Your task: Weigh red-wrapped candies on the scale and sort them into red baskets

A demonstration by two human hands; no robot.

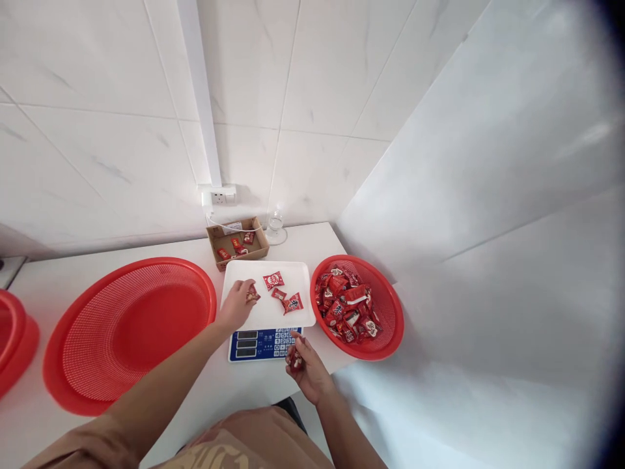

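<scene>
My left hand [237,305] is closed on a small red snack packet [252,294] over the left side of the white weighing tray [266,318]. Several red packets lie on that tray, among them a wrapped one with dark lettering [293,303] and a red-and-white one [273,281]. My right hand [308,371] is in front of the scale's blue keypad panel [263,345], its fingers curled round a red packet [295,359]. To its right, a red basket [393,326] holds a heap of similar packets [346,306].
A large red basket [202,286] with nothing in it stands at left, and part of another red basket [19,352] shows at the edge. Behind the scale are a cardboard box [239,260] with a few packets, a clear bottle [275,221] and a wall socket [219,197] with a white cable.
</scene>
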